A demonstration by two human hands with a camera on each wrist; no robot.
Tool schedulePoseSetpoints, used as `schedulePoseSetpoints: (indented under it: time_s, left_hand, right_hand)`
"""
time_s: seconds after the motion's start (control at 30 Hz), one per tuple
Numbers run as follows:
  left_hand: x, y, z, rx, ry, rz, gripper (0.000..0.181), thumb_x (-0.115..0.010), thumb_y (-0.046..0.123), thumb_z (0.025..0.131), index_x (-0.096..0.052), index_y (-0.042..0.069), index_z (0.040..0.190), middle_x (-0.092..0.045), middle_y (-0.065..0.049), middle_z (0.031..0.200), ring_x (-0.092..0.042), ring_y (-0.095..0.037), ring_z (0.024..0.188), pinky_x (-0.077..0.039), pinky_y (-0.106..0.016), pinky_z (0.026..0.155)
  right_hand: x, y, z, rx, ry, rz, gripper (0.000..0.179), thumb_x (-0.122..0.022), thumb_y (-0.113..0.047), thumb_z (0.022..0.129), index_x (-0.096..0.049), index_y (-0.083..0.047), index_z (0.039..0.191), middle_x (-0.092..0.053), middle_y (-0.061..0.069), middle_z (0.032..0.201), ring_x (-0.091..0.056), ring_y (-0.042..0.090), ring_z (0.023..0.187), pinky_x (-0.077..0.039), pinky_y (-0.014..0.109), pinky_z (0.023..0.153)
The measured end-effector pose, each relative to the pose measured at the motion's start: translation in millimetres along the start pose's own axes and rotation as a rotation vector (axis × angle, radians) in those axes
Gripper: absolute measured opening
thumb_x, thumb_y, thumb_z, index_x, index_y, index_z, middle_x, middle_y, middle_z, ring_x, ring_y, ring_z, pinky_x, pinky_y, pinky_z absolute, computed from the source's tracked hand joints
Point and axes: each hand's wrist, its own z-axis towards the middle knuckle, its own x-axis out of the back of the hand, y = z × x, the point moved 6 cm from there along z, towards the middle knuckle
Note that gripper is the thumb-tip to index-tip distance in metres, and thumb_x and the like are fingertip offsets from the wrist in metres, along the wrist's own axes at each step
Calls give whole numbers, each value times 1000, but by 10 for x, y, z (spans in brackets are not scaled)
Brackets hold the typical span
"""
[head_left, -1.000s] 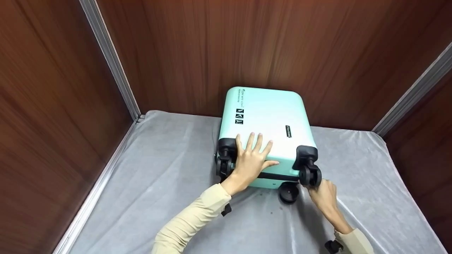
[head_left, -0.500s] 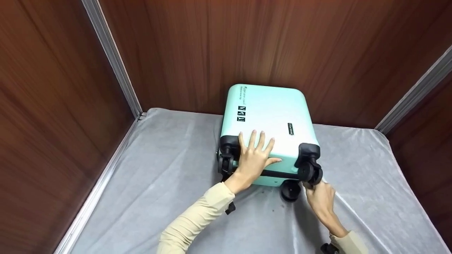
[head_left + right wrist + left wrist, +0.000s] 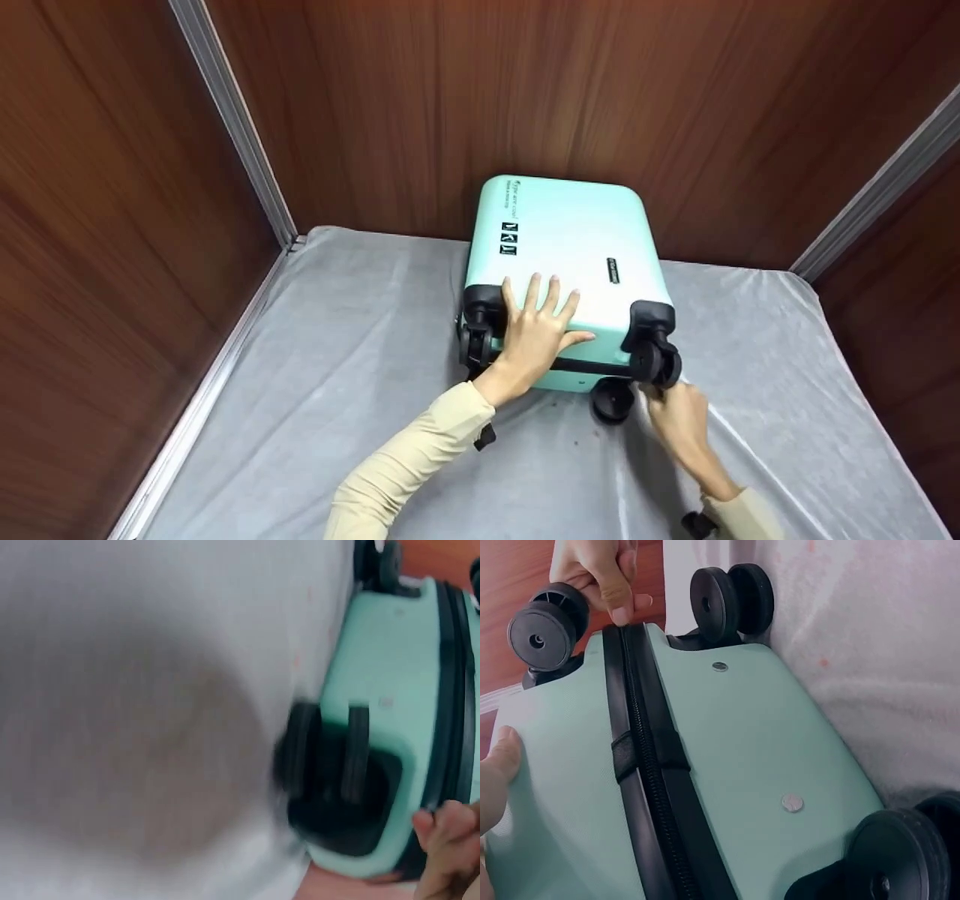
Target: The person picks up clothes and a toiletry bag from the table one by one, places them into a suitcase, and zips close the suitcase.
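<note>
A mint-green hard-shell suitcase (image 3: pixel 566 232) lies flat with its black-wheeled end toward me. My left hand (image 3: pixel 531 341) rests on the near edge of its upper shell, fingers spread and straight. At the right side, below a caster wheel (image 3: pixel 654 363), my right hand (image 3: pixel 681 421) is at the seam. In the left wrist view, the thumb and fingers of that right hand (image 3: pixel 604 577) pinch at the end of the visible zipper (image 3: pixel 649 772); the zipper pull itself is hidden by the fingers. The right wrist view shows the zipper (image 3: pixel 454 712) running up to those fingertips.
Grey cloth (image 3: pixel 360 360) covers the surface under the suitcase. Brown wood-grain panels (image 3: pixel 420 112) stand behind and at both sides, with metal strips (image 3: pixel 240 127) at the corners. A lower caster wheel (image 3: pixel 613 401) sits near the cloth.
My right hand has shifted slightly left along the suitcase's side, further under the wheel. The left hand stays spread on the shell, and the suitcase keeps its place.
</note>
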Motion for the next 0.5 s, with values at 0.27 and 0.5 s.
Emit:
schedulePoseSetpoints:
  time_s: [0.27, 0.5]
  left_hand:
    - [0, 12, -35, -3, -12, -40, 68, -48, 71, 86, -66, 24, 132, -60, -12, 135, -50, -36, 129, -27, -73, 101]
    - [8, 64, -41, -19, 49, -12, 66, -49, 71, 85, -68, 24, 128, -62, -12, 132, -52, -36, 127, -30, -73, 100]
  right_hand:
    - [115, 317, 137, -34, -85, -100, 38, -60, 7, 68, -38, -16, 49, -39, -2, 47, -42, 27, 46, -35, 48, 43]
    - [163, 259, 71, -16, -78, -100, 41, -63, 4, 68, -35, -18, 47, -37, -4, 45, -39, 26, 44, -35, 50, 44]
